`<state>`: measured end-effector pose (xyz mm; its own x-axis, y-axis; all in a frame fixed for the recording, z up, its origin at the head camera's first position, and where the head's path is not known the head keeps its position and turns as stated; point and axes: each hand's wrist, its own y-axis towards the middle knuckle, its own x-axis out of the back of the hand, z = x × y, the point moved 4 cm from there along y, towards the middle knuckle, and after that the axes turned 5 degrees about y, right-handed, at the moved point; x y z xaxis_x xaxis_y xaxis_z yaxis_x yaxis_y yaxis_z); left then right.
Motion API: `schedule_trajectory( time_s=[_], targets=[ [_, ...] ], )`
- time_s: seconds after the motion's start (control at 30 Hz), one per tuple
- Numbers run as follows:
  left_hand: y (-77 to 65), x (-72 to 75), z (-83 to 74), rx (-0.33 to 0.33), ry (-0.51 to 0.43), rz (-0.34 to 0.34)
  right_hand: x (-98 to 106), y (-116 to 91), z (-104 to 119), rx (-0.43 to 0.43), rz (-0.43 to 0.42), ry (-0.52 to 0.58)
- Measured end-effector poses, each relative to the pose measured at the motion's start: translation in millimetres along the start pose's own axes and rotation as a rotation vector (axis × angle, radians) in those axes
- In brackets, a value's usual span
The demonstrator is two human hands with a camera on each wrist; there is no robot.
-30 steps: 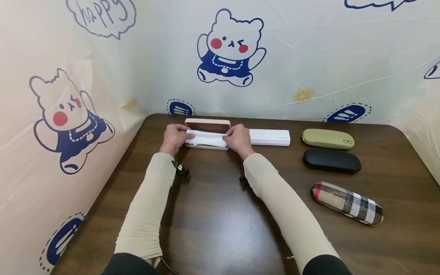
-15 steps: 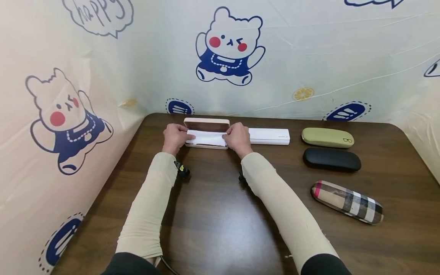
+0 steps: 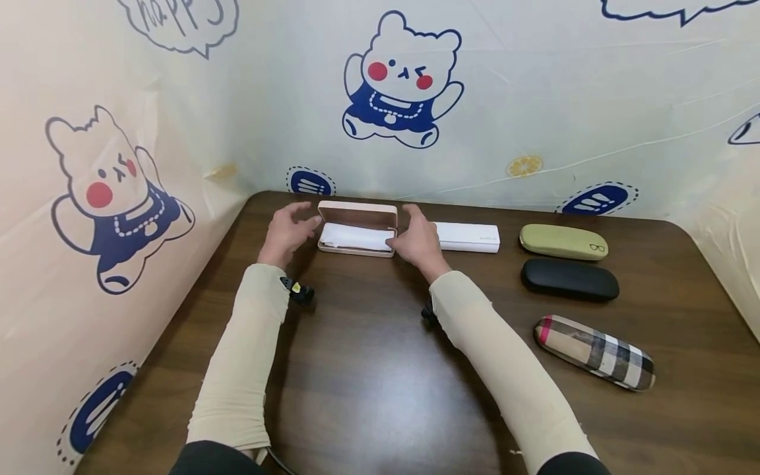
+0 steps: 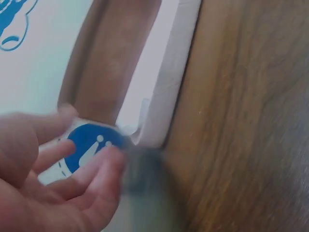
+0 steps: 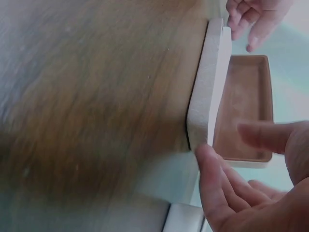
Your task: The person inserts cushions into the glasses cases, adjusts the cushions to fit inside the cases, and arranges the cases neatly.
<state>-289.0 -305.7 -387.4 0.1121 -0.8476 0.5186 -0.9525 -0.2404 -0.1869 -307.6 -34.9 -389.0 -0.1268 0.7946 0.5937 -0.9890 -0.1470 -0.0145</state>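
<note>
A pale pink glasses case (image 3: pixel 358 210) stands with its lid up at the back of the table, its inside brown. Folded white cloth (image 3: pixel 356 237) lies in its lower half. My left hand (image 3: pixel 287 232) is off the left end of the case, fingers loosely spread and holding nothing; the left wrist view shows a gap between these fingers and the case (image 4: pixel 111 63). At the other end is my right hand (image 3: pixel 420 241), thumb and fingers apart. In the right wrist view a fingertip of this hand (image 5: pixel 256 188) is at the corner of the case (image 5: pixel 246 101); whether it touches is unclear.
A white oblong case (image 3: pixel 469 237) lies just right of my right hand. Farther right are a green glasses case (image 3: pixel 561 241), a black one (image 3: pixel 570 279) and a plaid one (image 3: pixel 596 353). A printed curtain (image 3: pixel 487 119) hangs behind the table.
Both hands have let go of the white cloth and opened. The left hand has drawn away to the left, the right hand slightly to the right. The cloth stays in the case.
</note>
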Motion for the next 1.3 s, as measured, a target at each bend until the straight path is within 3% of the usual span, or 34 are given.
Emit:
schedule_trajectory(
  time_s=[0.1, 0.2, 0.47, 0.6, 0.77, 1.0, 1.07, 1.3],
  targets=[
    [1.1, -3.8, 0.1, 0.015, -0.040, 0.111, -1, -1, -1, 0.014, 0.062, 0.004],
    [3.0, -9.5, -0.9, 0.068, -0.046, 0.158, -1, 0, -3, 0.019, 0.069, 0.018],
    [8.6, -15.9, -4.3, 0.160, 0.034, 0.007, 0, 0, -4, -0.082, 0.046, 0.255],
    [8.1, -17.7, -4.6, 0.160, 0.026, -0.004, 0, 3, -2, -0.111, 0.026, 0.272],
    [7.9, -19.1, -3.7, 0.124, -0.021, 0.091, 4, 4, -3, -0.128, 0.025, 0.267],
    [10.2, -10.4, 6.5, 0.104, -0.145, 0.208, 5, -1, -5, -0.109, 0.090, 0.330],
    [9.3, -8.6, 8.1, 0.091, -0.155, 0.237, 5, -2, -7, -0.092, 0.087, 0.305],
    [-0.1, -12.5, 8.1, 0.027, 0.070, 0.263, 4, -2, -16, 0.004, 0.037, 0.063]
  ],
)
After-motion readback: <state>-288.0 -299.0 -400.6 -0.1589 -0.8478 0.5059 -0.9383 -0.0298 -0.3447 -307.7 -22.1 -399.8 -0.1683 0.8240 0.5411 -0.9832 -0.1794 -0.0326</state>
